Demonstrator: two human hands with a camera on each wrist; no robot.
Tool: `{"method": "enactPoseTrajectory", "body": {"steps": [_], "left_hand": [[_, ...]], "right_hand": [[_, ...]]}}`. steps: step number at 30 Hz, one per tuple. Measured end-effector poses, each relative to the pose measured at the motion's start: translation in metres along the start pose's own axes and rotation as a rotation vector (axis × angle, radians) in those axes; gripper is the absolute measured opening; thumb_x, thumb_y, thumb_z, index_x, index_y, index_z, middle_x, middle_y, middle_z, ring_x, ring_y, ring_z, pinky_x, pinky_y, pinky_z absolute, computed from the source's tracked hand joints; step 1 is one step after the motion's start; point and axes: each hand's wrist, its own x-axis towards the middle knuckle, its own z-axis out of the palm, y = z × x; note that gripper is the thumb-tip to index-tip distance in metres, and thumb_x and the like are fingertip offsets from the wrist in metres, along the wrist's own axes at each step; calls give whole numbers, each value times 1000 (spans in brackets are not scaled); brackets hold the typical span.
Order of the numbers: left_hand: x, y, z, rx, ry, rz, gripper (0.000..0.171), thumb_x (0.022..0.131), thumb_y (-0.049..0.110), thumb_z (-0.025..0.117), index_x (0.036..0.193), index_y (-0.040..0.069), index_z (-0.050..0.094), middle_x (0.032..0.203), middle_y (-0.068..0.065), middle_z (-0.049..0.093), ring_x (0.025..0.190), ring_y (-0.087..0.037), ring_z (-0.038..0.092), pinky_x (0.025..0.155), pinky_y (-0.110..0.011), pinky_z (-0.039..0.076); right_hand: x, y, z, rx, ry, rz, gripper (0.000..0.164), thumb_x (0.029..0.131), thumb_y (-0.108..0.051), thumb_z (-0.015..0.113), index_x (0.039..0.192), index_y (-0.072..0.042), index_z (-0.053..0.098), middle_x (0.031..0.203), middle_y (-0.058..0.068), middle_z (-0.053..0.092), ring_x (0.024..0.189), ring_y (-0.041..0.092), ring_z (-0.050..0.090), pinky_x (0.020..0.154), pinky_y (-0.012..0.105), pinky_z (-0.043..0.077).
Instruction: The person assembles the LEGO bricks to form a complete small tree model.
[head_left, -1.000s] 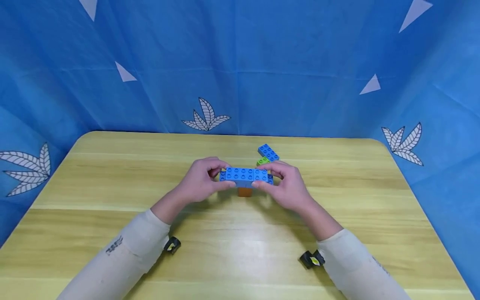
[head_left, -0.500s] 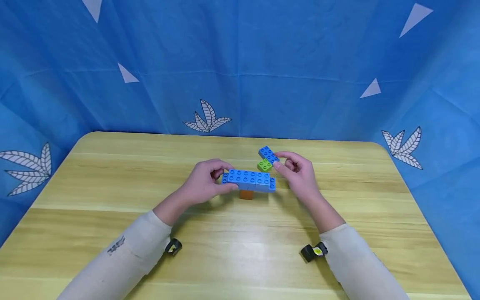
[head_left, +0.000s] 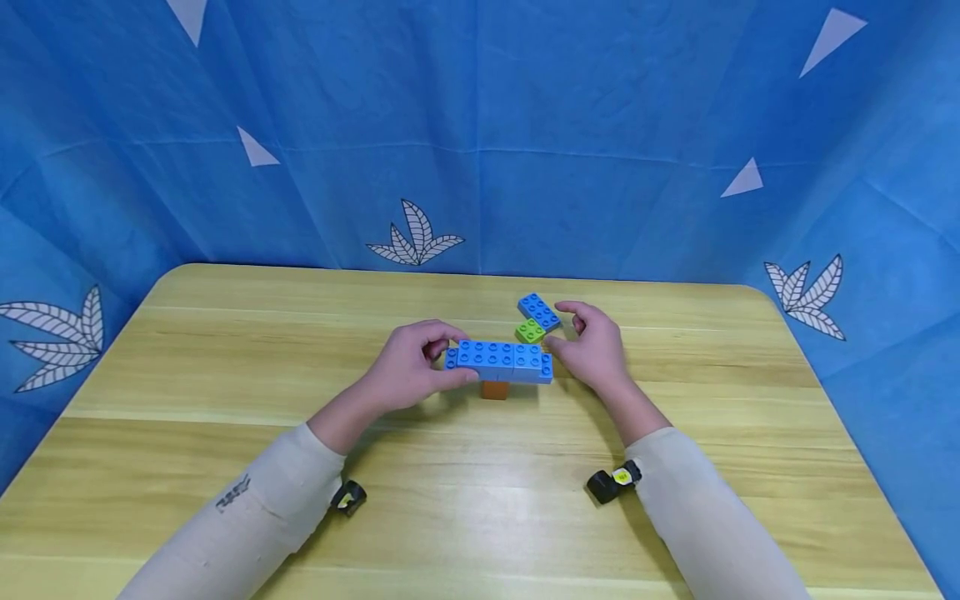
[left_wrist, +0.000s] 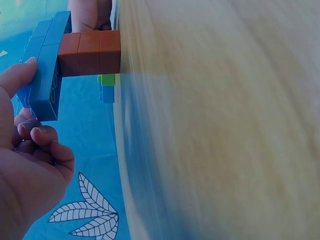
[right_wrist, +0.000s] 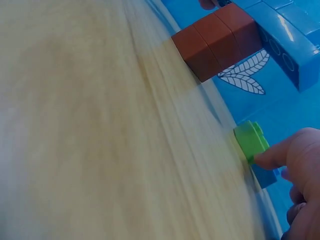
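My left hand (head_left: 408, 364) pinches the left end of a blue studded beam (head_left: 486, 356), thumb in front and fingers behind. The beam is made of joined toy building blocks, two layers high. It sits on a column of stacked red-brown blocks (left_wrist: 89, 52), standing on the table; from the head only the lowest part (head_left: 494, 391) shows. Behind its right end lie a small green block (head_left: 530, 332) and a blue block (head_left: 534, 307). My right hand (head_left: 597, 348) is just right of them, thumb and index finger spread apart. Its thumb tip overlaps the green block in the right wrist view.
The wooden table (head_left: 465, 517) has rounded far corners. A blue cloth (head_left: 600, 125) with white leaf and triangle prints hangs behind it and along both sides. A black wrist camera (head_left: 611, 482) sits at the right cuff, another black device (head_left: 349, 497) at the left.
My right hand has let go of the beam's right end and moved back and right to the loose green and blue blocks. My left hand keeps its hold on the beam.
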Motion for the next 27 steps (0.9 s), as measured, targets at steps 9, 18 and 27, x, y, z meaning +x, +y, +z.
{"method": "enactPoseTrajectory", "body": {"steps": [9,18,27], "left_hand": [[0,-1,1,8,-3,1,37,79,22,88,110,9,72,73,-9,45,68,-21,44,61,-31,34],[2,0,0,23,-4,-17,39,79,25,88,111,10,72,76,-11,47,71,-22,46,62,-33,36],[1,-1,0,30,-3,-10,39,79,26,88,110,10,72,75,-11,47,70,-22,46,62,-33,36]], "right_hand": [[5,-3,8,-77,-25,53,57,84,-35,81,132,-10,63,91,10,51,79,26,44,69,39,36],[9,-5,10,-150,6,85,54,87,-42,76,126,-8,66,115,11,63,98,28,56,81,45,47],[6,-6,2,90,66,83,42,86,-35,80,117,-7,71,72,5,38,64,21,34,64,35,31]]}}
